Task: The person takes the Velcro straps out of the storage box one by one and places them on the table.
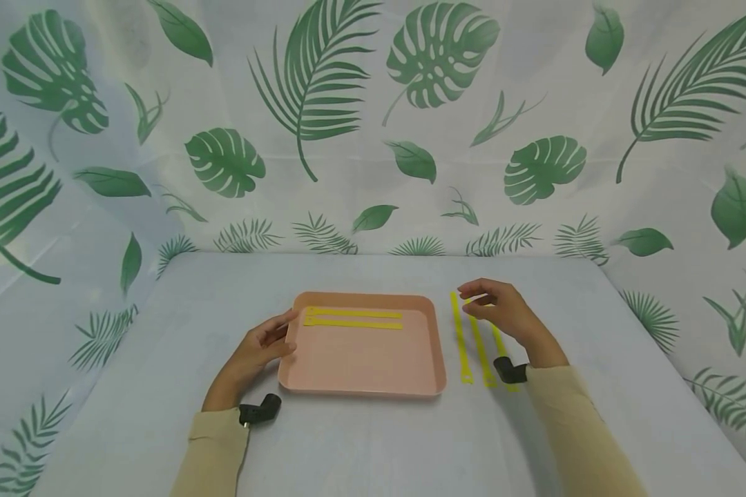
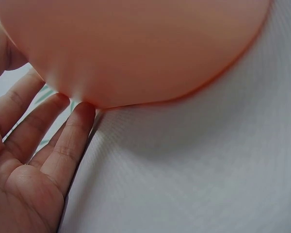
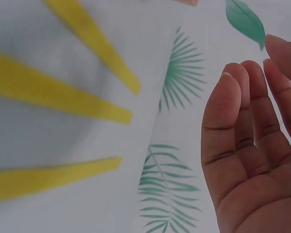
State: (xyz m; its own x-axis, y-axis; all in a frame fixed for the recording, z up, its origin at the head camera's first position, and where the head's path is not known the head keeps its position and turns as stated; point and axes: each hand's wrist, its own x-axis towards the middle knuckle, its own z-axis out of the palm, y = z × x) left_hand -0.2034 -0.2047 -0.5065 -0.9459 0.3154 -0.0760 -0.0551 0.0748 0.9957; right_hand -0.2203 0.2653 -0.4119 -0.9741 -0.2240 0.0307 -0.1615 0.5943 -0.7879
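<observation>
A shallow pink tray (image 1: 360,362) lies on the table, with two flat yellow strips (image 1: 354,319) side by side near its far rim. My left hand (image 1: 257,352) holds the tray's left rim, the thumb overlapping the edge in the head view. Up close in the left wrist view, fingertips (image 2: 83,114) meet the tray's edge (image 2: 184,94). Over three more yellow strips (image 1: 462,345), right of the tray, hovers my right hand (image 1: 500,307). Its thumb and fingers are parted and hold nothing; the right wrist view shows the strips' tapered ends (image 3: 97,107) beside the hand (image 3: 254,160).
A white cloth covers the table (image 1: 373,449). Behind it and along both sides rises a white curtain (image 1: 348,193) printed with green leaves. Each wrist carries a small black camera, one (image 1: 260,410) left and one (image 1: 510,370) right, the latter overlapping a strip in the head view.
</observation>
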